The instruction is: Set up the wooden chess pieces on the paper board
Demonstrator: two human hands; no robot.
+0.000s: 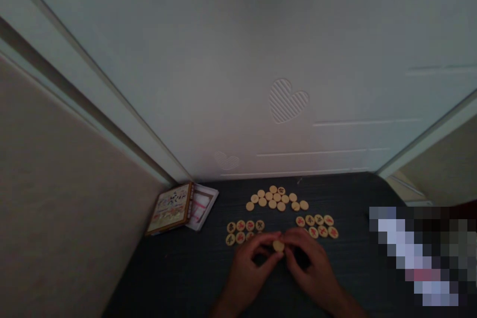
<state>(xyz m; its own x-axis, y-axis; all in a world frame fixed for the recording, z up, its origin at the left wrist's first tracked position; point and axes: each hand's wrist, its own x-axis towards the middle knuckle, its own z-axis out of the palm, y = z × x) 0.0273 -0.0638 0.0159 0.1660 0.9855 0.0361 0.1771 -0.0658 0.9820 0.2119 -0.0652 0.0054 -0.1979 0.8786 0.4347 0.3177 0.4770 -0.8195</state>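
Observation:
Both my hands meet low in the middle of the head view over a dark table (179, 273). My left hand (249, 266) and my right hand (311, 263) pinch one round wooden game piece (278, 246) between their fingertips. To the left lies a small group of face-up pieces (242, 231) with red and dark marks. Another face-up group (318, 226) lies to the right. Farther back sits a cluster of blank, face-down pieces (276, 198).
A game box (170, 207) leans at the back left of the table, with a white sheet (203, 204) beside it. A white door with heart shapes (287, 100) rises right behind the table. A pixelated patch (425, 253) covers the right side.

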